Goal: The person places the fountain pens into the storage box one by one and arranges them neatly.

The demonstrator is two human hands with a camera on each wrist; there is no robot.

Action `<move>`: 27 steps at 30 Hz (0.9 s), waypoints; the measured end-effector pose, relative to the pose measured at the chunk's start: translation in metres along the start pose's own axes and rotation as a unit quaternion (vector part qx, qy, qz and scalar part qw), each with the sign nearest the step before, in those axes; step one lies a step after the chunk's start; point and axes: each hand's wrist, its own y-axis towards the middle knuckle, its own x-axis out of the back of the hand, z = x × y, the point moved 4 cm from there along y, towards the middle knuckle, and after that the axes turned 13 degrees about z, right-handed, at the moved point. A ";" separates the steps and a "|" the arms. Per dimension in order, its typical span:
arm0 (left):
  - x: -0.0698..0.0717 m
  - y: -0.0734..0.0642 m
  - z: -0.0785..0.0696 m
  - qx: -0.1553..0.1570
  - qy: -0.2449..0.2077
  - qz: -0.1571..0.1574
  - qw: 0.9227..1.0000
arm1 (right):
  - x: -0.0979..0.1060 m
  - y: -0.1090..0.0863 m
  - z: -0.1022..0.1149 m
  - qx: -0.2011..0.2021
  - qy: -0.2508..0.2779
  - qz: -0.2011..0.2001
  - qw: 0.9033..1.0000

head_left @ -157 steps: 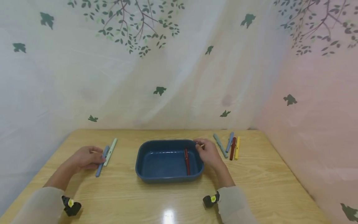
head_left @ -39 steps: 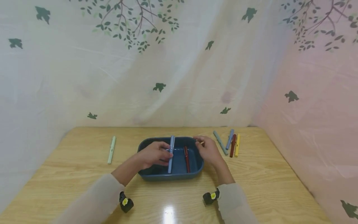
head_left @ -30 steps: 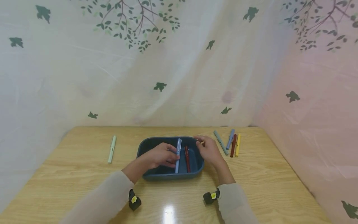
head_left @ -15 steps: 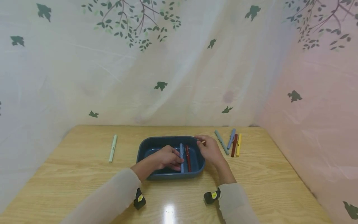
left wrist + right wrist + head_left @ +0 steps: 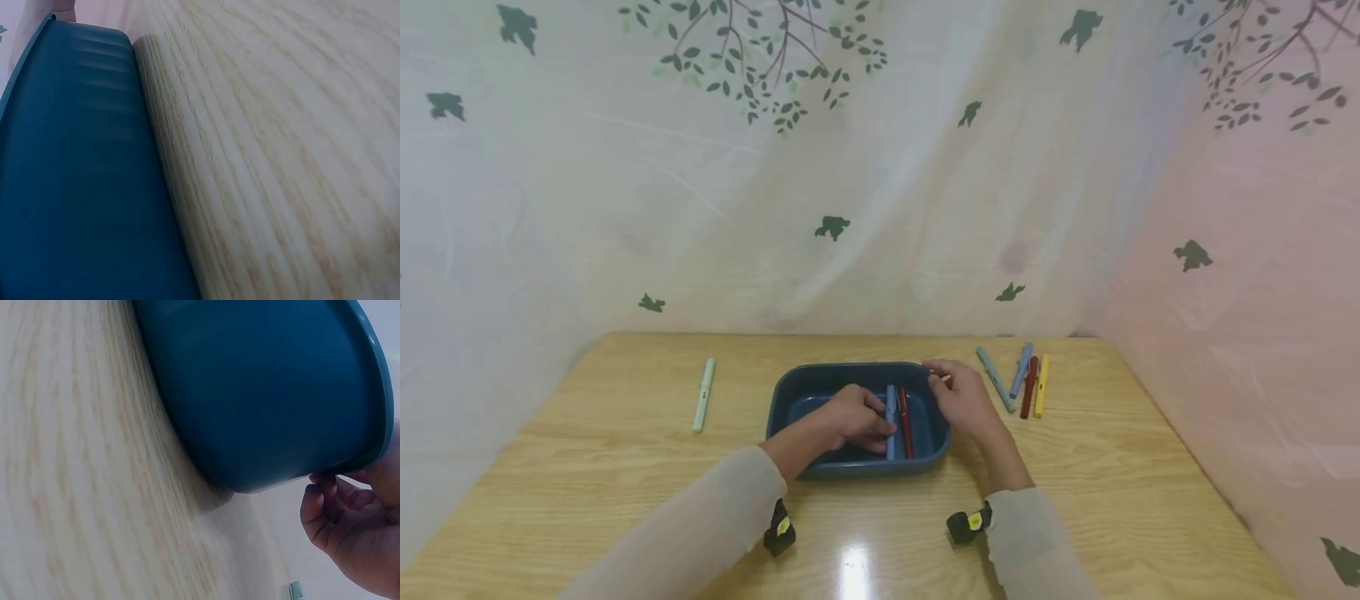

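Note:
A dark blue rectangular box (image 5: 820, 472) stands on the table. Inside it, my left hand (image 5: 852, 417) pinches a blue pen (image 5: 891, 400) between thumb and fingers, low against the floor of the box. A dark red pen (image 5: 906, 425) lies just right of the blue one, nearly parallel. My right hand (image 5: 961, 400) grips the rim at the box's right back corner; in the right wrist view its curled fingers (image 5: 314, 503) show below the rim. The left wrist view holds only the outer wall of the box (image 5: 87, 156) and tabletop, the hand out of frame.
On the wooden table (image 5: 625, 500), a pale green pen (image 5: 703, 396) lies to the left. At the back right lie a grey-green pen (image 5: 996, 379), a blue pen (image 5: 1021, 371), a dark red pen (image 5: 1029, 387) and a yellow pen (image 5: 1041, 387). A patterned curtain (image 5: 737, 208) stands behind.
My left hand has picked up the blue pen from the left of the table, carried it right into the box and lowered it beside the red pen. The right hand stays on the rim.

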 end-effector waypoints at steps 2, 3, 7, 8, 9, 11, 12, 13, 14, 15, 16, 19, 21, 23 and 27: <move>0.000 -0.001 0.000 0.004 0.017 -0.004 1.000 | 0.000 0.000 0.000 0.001 -0.001 0.000 1.000; 0.000 -0.001 0.000 0.008 0.024 -0.006 1.000 | 0.000 0.000 0.000 0.001 -0.001 0.000 1.000; 0.000 -0.002 0.001 0.012 0.033 -0.009 0.999 | 0.000 0.001 0.000 -0.003 -0.002 0.000 1.000; 0.000 -0.002 0.000 0.012 0.030 -0.009 0.999 | 0.000 0.001 0.000 -0.005 -0.002 0.000 1.000; 0.000 -0.002 0.001 0.011 0.029 -0.008 0.999 | 0.000 0.001 0.000 -0.006 -0.003 0.000 1.000; 0.000 -0.001 0.001 0.007 0.023 -0.006 1.000 | 0.000 0.001 -0.001 -0.007 -0.003 0.001 1.000; -0.001 -0.001 0.001 0.005 0.016 -0.003 1.000 | 0.000 0.000 -0.001 -0.008 -0.003 0.001 1.000; -0.001 -0.001 0.001 0.002 0.011 0.000 1.000 | 0.000 0.000 -0.001 -0.009 -0.004 0.001 1.000; -0.002 0.000 0.001 0.001 0.004 0.004 1.000 | 0.001 0.000 -0.001 -0.011 -0.003 0.002 1.000; -0.003 0.000 0.001 0.000 -0.003 0.008 1.000 | 0.001 0.000 -0.001 -0.013 -0.004 0.003 1.000; -0.004 0.000 0.001 -0.001 -0.011 0.012 1.000 | 0.001 0.000 -0.002 -0.014 -0.005 0.004 1.000; -0.007 0.000 0.002 -0.004 -0.023 0.023 0.999 | 0.001 0.000 -0.002 -0.017 -0.005 0.006 1.000; -0.008 0.000 0.001 -0.005 -0.025 0.024 0.999 | 0.001 0.000 -0.001 -0.017 -0.004 0.007 1.000; -0.008 -0.001 0.001 -0.006 -0.023 0.025 0.999 | 0.000 0.000 -0.001 -0.017 -0.001 0.006 1.000; -0.004 -0.004 0.000 -0.009 -0.029 0.028 0.999 | 0.000 0.000 -0.001 -0.017 0.001 0.005 1.000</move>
